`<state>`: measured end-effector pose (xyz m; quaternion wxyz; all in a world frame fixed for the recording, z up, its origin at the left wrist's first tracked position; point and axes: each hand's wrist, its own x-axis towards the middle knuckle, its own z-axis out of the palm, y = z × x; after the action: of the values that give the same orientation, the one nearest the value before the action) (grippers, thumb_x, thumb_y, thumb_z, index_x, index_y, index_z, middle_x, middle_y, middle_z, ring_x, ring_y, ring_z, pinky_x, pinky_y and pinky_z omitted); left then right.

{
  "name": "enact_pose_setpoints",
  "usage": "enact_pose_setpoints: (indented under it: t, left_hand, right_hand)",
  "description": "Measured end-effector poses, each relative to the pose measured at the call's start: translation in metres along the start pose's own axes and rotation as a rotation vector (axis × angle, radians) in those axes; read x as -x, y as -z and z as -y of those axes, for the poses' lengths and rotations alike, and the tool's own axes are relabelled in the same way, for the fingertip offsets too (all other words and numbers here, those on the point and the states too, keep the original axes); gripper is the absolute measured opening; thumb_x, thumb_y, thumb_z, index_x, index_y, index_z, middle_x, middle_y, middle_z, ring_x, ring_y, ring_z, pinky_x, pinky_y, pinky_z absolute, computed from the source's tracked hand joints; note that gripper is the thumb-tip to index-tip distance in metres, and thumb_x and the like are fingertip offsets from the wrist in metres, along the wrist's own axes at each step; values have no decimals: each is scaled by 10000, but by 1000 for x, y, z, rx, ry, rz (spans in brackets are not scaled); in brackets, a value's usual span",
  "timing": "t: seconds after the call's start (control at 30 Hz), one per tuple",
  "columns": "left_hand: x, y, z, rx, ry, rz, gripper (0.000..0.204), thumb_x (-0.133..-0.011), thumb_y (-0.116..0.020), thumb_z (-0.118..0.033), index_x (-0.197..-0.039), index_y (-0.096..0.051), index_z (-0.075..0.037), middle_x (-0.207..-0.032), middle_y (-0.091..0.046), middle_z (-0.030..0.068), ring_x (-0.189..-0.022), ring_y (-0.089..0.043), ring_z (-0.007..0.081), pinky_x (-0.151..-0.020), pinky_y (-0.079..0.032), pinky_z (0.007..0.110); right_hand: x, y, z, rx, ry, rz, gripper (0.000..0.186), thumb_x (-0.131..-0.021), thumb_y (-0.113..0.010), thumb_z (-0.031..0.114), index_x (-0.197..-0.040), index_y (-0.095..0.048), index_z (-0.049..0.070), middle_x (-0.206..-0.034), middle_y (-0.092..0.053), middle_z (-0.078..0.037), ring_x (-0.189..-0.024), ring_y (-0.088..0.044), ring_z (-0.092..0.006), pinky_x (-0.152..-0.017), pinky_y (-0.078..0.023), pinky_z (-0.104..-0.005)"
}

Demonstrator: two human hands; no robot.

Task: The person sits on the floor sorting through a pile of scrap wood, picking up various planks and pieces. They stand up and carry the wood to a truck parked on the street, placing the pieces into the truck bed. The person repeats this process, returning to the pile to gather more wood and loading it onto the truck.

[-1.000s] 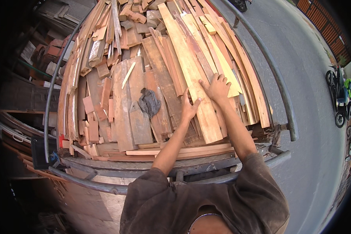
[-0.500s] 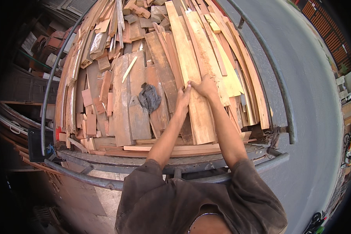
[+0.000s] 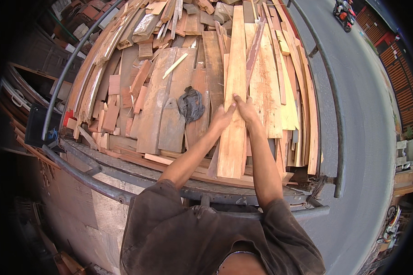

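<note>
A long pale wooden plank lies lengthwise on top of the wood pile, its near end close to the front of the truck bed. My left hand grips its left edge and my right hand its right edge. Both thumbs rest on the plank's upper face, while the fingers curl under and are mostly hidden. To its right lie a thin reddish-brown strip and a wide, rough yellowish board. On darker boards to the left sits a crumpled black plastic bag.
Metal rails bound the load on both sides, and a front bar crosses near my body. Offcuts fill the left of the bed. A motorbike is on the grey road at right.
The plank has swung straighter, its far end now further right, with both hands still on it. The reddish-brown strip now shows beside it. My view has shifted, and a motorbike has come into sight.
</note>
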<state>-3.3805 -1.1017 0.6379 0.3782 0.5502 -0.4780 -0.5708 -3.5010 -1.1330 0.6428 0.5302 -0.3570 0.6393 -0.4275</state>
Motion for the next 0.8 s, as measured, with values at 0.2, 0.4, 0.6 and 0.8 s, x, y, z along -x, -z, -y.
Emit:
enact_pose_setpoints:
  t: [0.2, 0.4, 0.6, 0.8]
  left_hand:
    - [4, 11, -12, -283, -199, -131, 590, -944, -606, -408, -1180, -513, 125, -1078, -641, 315, -1051, -645, 368, -888, -489, 416]
    - [6, -23, -45, -42, -292, -84, 547, -966, -588, -368, -1224, -500, 107, -1091, -644, 268, -1035, -646, 329, -887, -500, 390]
    - [16, -98, -85, 73, -323, -60, 523, -1008, -521, -331, -1295, -429, 97, -1152, -612, 267, -1064, -638, 319, -900, -500, 389]
    - [-20, -138, -61, -299, -341, 141, 684, -963, -545, -429, -1312, -434, 148, -1345, -456, 369, -1260, -488, 448, -1051, -401, 448]
  right_hand:
    - [23, -7, 14, -131, 157, 74, 498, -965, -625, 291, -1286, -554, -83, -1221, -638, -175, -1105, -593, -226, -952, -452, -327]
    - [21, 32, 53, 50, 319, 69, 537, -936, -649, 320, -1276, -555, -84, -1165, -659, -214, -1082, -626, -269, -942, -465, -369]
    - [29, 104, 89, 217, 344, -49, 565, -918, -659, 372, -1243, -576, -83, -1139, -666, -224, -1065, -637, -275, -934, -472, -384]
    - [8, 183, 80, 630, 132, -241, 768, -868, -672, 494, -1336, -478, -83, -1148, -633, -286, -1052, -654, -364, -912, -499, -408]
